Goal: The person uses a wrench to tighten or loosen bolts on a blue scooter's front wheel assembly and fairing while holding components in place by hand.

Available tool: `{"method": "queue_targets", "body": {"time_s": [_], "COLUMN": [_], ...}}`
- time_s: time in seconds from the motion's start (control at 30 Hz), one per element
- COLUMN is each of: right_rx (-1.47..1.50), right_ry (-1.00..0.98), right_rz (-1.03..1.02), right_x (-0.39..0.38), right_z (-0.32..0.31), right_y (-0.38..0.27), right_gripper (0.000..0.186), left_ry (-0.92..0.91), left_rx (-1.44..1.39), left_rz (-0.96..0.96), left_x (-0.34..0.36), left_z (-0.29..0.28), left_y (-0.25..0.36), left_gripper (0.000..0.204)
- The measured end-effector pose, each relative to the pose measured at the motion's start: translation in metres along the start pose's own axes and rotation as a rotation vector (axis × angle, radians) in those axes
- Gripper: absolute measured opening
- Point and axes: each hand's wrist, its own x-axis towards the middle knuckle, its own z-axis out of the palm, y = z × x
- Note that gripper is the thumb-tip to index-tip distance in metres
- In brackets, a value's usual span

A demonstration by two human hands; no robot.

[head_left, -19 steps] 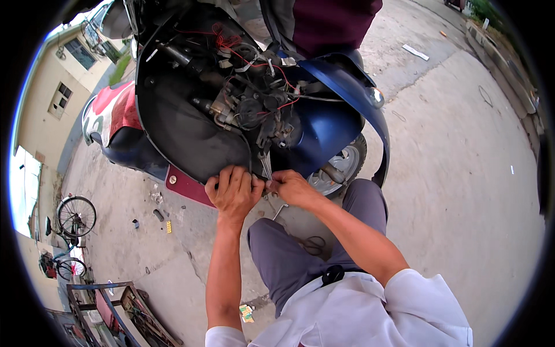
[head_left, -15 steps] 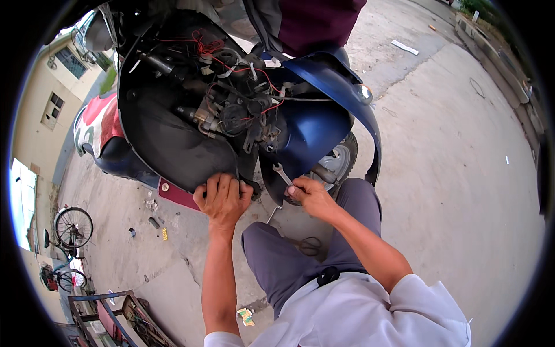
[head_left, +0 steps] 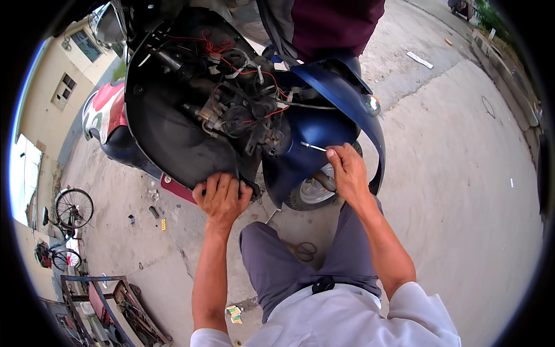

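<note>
A slender, silvery metal wrench (head_left: 314, 147) is held by one end in mid-view, its narrow free head pointing to the upper left, its shank sloping gently down to the right across the view of the glossy blue fender (head_left: 312, 124). The black panel (head_left: 173, 139) is a broad, curved shell with a dull, dusty-looking inner face, standing to the left of the fender and gripped at its lower edge, where the rim bends round toward a dark corner.
</note>
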Motion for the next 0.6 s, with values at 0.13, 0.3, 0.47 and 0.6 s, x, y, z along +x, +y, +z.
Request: {"method": "queue_targets", "body": {"time_s": [0.13, 0.3, 0.47, 0.6], "right_rx": [-0.115, -0.208, -0.437, -0.507], "right_ry": [-0.036, -0.130, -0.187, -0.315], "right_rz": [-0.130, -0.350, -0.474, -0.418], "right_x": [0.027, 0.060, 0.080, 0.098], "right_z": [-0.003, 0.006, 0.018, 0.019], "right_y": [-0.024, -0.029, -0.033, -0.039], "right_gripper": [0.020, 0.015, 0.011, 0.013], "left_ry": [-0.024, -0.009, -0.028, -0.022], "left_rx": [0.022, -0.017, -0.052, -0.071], "left_rz": [-0.030, -0.028, -0.051, -0.054], "left_x": [0.001, 0.002, 0.001, 0.000], "left_z": [-0.002, -0.001, -0.002, -0.003], "left_y": [0.004, 0.004, 0.004, 0.004], "left_gripper": [0.010, 0.010, 0.010, 0.010]}}
